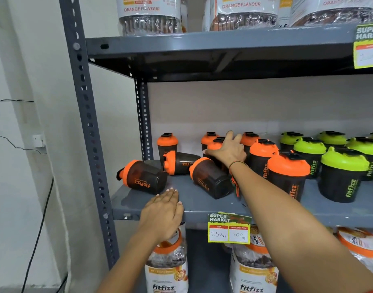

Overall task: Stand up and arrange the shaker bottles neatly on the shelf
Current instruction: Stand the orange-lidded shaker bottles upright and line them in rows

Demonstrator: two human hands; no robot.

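Lying toppled at nine o'clock on the shelf (202, 205): three orange shaker bottles (142, 177) awaiting righting; right hand (229, 151), fingers grasping an upright bottle (215, 145) at twelve; left hand (163, 212) flat, fingers released, bracing.

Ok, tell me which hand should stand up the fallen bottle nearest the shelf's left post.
Left. The left hand rests flat on the shelf edge just below that fallen bottle, while the right hand is reaching back among the upright orange bottles.
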